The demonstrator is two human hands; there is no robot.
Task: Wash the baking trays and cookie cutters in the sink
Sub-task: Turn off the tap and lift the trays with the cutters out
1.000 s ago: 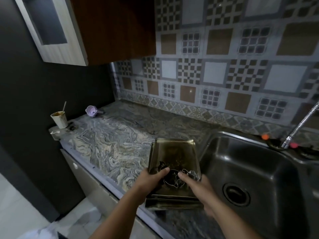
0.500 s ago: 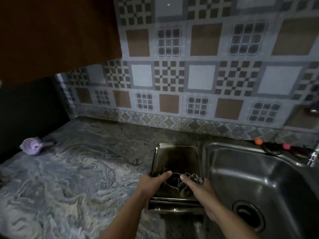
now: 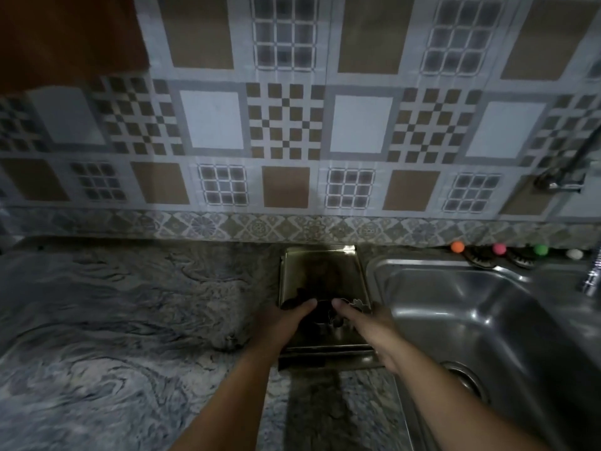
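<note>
A stack of dark metal baking trays lies above the marbled counter, just left of the steel sink. Metal cookie cutters lie in the top tray near its front. My left hand grips the stack's left side, thumb over the rim inside the tray. My right hand grips the right side the same way, thumb next to the cutters. The fingers under the trays are hidden.
The sink's drain is at the lower right and part of a faucet stands at the right edge. Small coloured balls line the ledge behind the sink. The tiled wall rises behind the counter.
The view has swung right and moved closer to the wall; the cup and the purple funnel have left the frame. Both hands keep the same hold on the trays.
</note>
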